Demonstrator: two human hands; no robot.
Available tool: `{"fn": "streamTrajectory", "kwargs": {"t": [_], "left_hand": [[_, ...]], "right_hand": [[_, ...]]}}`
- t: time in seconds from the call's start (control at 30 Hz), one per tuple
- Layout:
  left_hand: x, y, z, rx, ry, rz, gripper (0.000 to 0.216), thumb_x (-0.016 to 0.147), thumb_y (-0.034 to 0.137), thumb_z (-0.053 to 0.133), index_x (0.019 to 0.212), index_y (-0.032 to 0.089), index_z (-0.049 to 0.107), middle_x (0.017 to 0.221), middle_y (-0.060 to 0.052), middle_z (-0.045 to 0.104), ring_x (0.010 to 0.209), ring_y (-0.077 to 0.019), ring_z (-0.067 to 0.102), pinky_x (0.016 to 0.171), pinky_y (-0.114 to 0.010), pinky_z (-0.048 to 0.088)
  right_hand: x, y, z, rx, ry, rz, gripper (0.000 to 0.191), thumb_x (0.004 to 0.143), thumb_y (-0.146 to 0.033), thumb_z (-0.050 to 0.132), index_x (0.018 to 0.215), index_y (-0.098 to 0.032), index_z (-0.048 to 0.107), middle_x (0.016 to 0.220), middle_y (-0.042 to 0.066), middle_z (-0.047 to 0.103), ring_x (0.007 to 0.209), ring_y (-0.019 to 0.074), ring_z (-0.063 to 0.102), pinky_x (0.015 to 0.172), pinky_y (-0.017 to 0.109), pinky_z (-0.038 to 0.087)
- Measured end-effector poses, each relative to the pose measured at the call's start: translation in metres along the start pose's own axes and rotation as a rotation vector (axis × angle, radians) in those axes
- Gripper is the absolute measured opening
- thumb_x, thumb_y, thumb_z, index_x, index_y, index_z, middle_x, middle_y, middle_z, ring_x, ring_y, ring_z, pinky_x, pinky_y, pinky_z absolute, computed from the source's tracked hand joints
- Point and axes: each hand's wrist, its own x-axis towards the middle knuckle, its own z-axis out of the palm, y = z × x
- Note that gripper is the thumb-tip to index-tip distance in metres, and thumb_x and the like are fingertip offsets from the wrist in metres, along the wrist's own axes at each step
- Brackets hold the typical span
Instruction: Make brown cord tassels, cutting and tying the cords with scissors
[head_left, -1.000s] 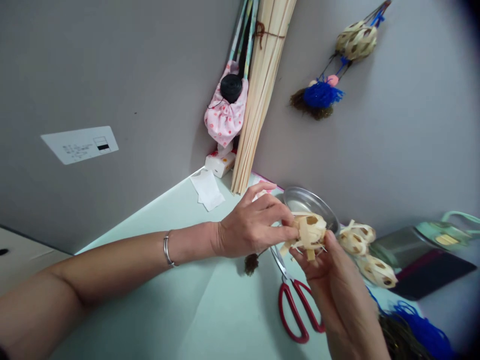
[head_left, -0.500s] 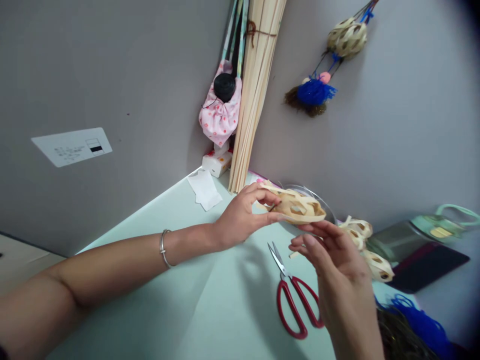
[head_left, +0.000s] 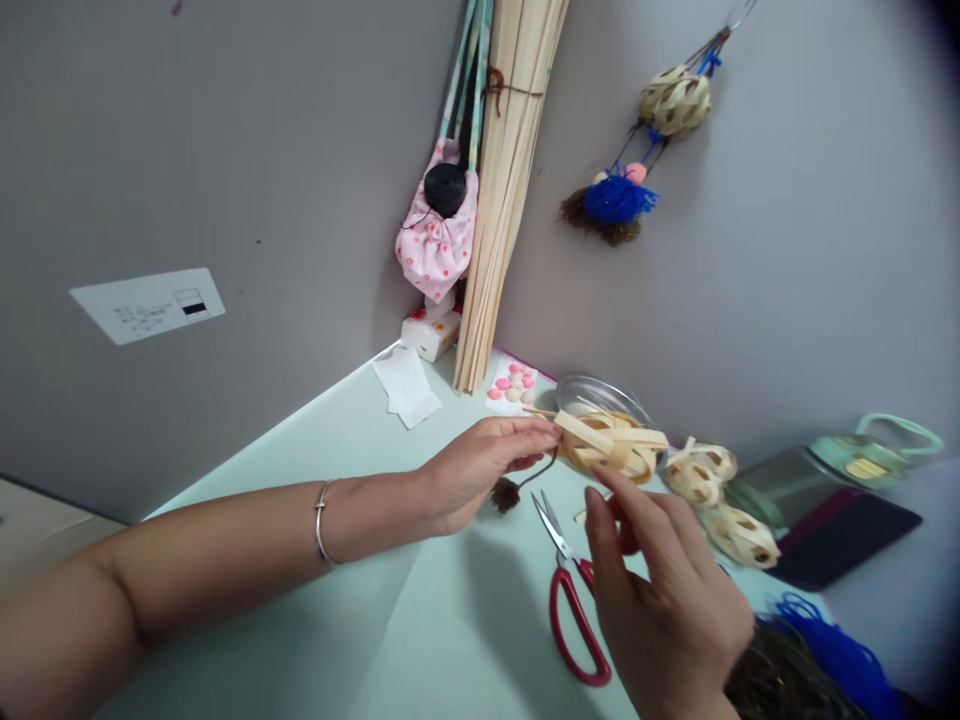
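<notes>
My left hand [head_left: 491,465] pinches the left side of a woven bamboo-strip ball [head_left: 611,445], pale and loosely plaited, with strip ends sticking out. From under those fingers hangs a dark cord [head_left: 544,468] ending in a brown tuft [head_left: 505,494]. Just below the ball is my right hand [head_left: 664,590], its index fingertip near the weave; I cannot tell whether it touches. Its thumb and index finger are apart with nothing visible between them, while the other fingers curl partly out of sight. Red-handled scissors [head_left: 574,600] lie on the table, partly hidden by the right hand.
Behind the ball stands a clear bowl [head_left: 592,390]. Two woven balls [head_left: 701,472] sit to the right, beside a bottle [head_left: 795,480] and a dark flat object [head_left: 847,540]. Blue yarn [head_left: 840,640] lies lower right. Pink and cream beads [head_left: 514,383] and bundled strips [head_left: 502,220] are at the back.
The ball has turned in my left hand and sits slightly lower, with the cord and tuft now showing below. My right hand has moved left and down, its fingers more curled.
</notes>
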Motion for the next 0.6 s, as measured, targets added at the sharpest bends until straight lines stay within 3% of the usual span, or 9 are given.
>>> {"fn": "streamTrajectory", "kwargs": {"t": [0.1, 0.17, 0.4, 0.5, 0.6], "left_hand": [[-0.003, -0.003, 0.005, 0.02, -0.029, 0.026, 0.017, 0.088, 0.026, 0.06, 0.097, 0.018, 0.072, 0.111, -0.006, 0.069, 0.111, -0.0174, 0.057, 0.103, -0.034, 0.036], [-0.005, -0.006, 0.007, 0.058, -0.043, 0.062, 0.021, 0.089, 0.026, 0.06, 0.105, 0.019, 0.071, 0.114, -0.006, 0.068, 0.116, -0.0185, 0.056, 0.107, -0.036, 0.034], [-0.01, -0.015, 0.007, 0.517, -0.067, 0.231, 0.04, 0.092, 0.038, 0.056, 0.128, 0.021, 0.063, 0.114, -0.009, 0.059, 0.115, -0.0241, 0.052, 0.107, -0.043, 0.035], [-0.009, -0.019, 0.006, 0.412, -0.125, 0.135, 0.044, 0.092, 0.04, 0.055, 0.132, 0.022, 0.06, 0.107, -0.007, 0.06, 0.108, -0.0225, 0.053, 0.103, -0.042, 0.037], [-0.006, -0.025, 0.003, 0.242, -0.208, -0.003, 0.051, 0.092, 0.04, 0.056, 0.139, 0.023, 0.053, 0.092, -0.004, 0.06, 0.093, -0.0188, 0.055, 0.096, -0.039, 0.04]], "right_hand": [[-0.001, 0.003, 0.005, -0.107, -0.056, 0.013, 0.026, 0.095, -0.025, 0.058, 0.119, -0.024, 0.066, 0.084, 0.004, 0.071, 0.061, 0.0158, 0.061, 0.059, 0.029, 0.043], [0.0, 0.007, 0.009, -0.063, -0.086, 0.063, 0.027, 0.095, -0.027, 0.056, 0.12, -0.021, 0.066, 0.082, 0.004, 0.069, 0.055, 0.0142, 0.056, 0.055, 0.029, 0.042], [0.0, 0.014, 0.016, 0.524, -0.021, 0.586, 0.035, 0.083, -0.041, 0.07, 0.109, -0.018, 0.073, 0.081, 0.006, 0.07, 0.063, 0.0167, 0.06, 0.053, 0.028, 0.048], [0.001, 0.015, 0.015, 0.589, -0.042, 0.684, 0.038, 0.078, -0.042, 0.074, 0.107, -0.017, 0.074, 0.075, 0.004, 0.069, 0.06, 0.0158, 0.059, 0.053, 0.028, 0.049], [0.003, 0.015, 0.013, 0.548, -0.088, 0.586, 0.034, 0.08, -0.037, 0.072, 0.107, -0.016, 0.074, 0.065, 0.0, 0.064, 0.054, 0.0136, 0.056, 0.051, 0.025, 0.048]]}}
